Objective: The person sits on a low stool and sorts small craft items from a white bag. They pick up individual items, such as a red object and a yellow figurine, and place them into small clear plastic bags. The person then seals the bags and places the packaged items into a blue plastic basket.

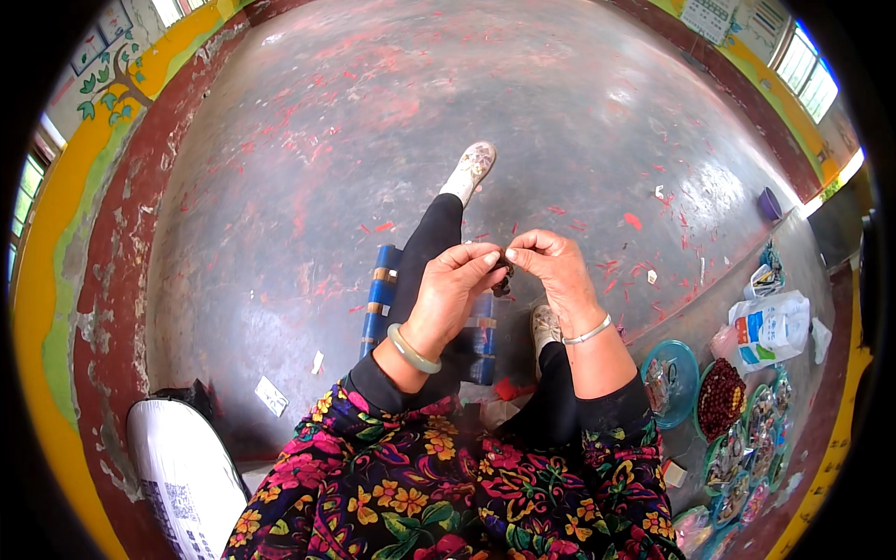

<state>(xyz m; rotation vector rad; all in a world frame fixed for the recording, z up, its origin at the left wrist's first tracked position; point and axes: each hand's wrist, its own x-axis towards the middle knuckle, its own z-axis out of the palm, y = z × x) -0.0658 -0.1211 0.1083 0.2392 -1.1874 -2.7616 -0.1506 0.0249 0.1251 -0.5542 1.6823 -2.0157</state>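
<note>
My left hand [457, 287] and my right hand [560, 275] meet in front of me, above my lap. Thumb and fingers of the left are pinched on a small dark brown clump [503, 285], which hangs below the fingertips and looks like strung beads. The right thumb and forefinger pinch together at the top of the clump, perhaps on a thread too thin to make out. Beneath the hands lie blue rolls with tan bands [378, 303], partly hidden by my leg and left hand. A pale bangle circles the left wrist, a silver one the right.
On the right stand a blue round basin [686, 364] with small items, a basket of dark red beads [721, 399], several other filled baskets [726, 462] and a white plastic bag [773, 329]. A white sack [182, 476] is at lower left. Red scraps litter the concrete floor [308, 168].
</note>
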